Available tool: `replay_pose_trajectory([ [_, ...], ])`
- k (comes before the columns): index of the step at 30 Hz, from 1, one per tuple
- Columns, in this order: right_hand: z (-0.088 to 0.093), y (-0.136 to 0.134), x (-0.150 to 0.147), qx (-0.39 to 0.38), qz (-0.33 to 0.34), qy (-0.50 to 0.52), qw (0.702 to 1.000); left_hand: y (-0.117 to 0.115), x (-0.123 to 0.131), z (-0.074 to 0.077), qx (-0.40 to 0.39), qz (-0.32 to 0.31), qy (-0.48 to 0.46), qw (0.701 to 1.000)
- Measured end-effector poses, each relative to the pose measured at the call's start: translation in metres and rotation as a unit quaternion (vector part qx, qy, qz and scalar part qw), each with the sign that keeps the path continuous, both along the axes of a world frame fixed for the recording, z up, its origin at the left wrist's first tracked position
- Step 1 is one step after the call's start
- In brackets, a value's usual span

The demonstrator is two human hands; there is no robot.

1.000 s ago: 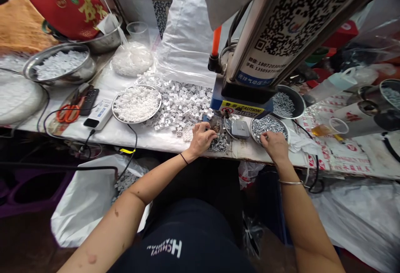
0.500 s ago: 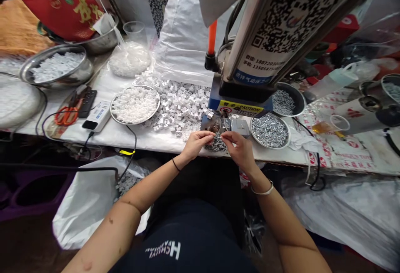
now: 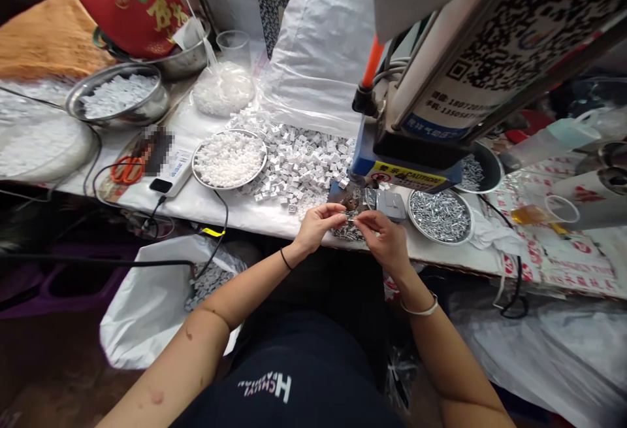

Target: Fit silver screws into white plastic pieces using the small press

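Observation:
My left hand (image 3: 318,227) is closed in a pinch, and my right hand (image 3: 385,238) pinches from the other side. Between their fingertips is a small, thin metal pin (image 3: 351,220), partly covered by the fingers. Just beneath lies a pile of small metal pins (image 3: 349,233) at the table's front edge. Behind the hands stands the base of a press (image 3: 409,170) with a yellow caution label. White plastic cube-like pieces (image 3: 306,160) are heaped to the left of the press. A round dish of metal pins (image 3: 441,215) is at the right.
A plate of white plastic bits (image 3: 229,159) stands left of the heap, near a white power strip (image 3: 171,172) with a cable. Orange-handled scissors (image 3: 126,170) and a metal bowl (image 3: 115,98) are further left. An open white sack (image 3: 147,310) hangs below the table edge.
The view has shifted, so the table and press appear further right. My hands remain pinched together over the pin pile, and the pin between them shows more clearly.

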State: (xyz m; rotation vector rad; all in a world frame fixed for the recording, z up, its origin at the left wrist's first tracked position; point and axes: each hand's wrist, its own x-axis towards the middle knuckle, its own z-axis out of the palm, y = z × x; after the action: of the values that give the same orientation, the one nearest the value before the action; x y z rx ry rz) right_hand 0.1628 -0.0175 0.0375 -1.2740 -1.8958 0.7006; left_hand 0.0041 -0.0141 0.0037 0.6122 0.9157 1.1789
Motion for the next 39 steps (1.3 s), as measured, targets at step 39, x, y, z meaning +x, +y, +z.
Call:
replay_pose_trajectory([
  [39, -0.020, -0.020, -0.033, -0.124, -0.044, 0.222, 0.966, -0.028, -0.053, -0.012, 0.027, -0.037, 0.120, 0.992],
])
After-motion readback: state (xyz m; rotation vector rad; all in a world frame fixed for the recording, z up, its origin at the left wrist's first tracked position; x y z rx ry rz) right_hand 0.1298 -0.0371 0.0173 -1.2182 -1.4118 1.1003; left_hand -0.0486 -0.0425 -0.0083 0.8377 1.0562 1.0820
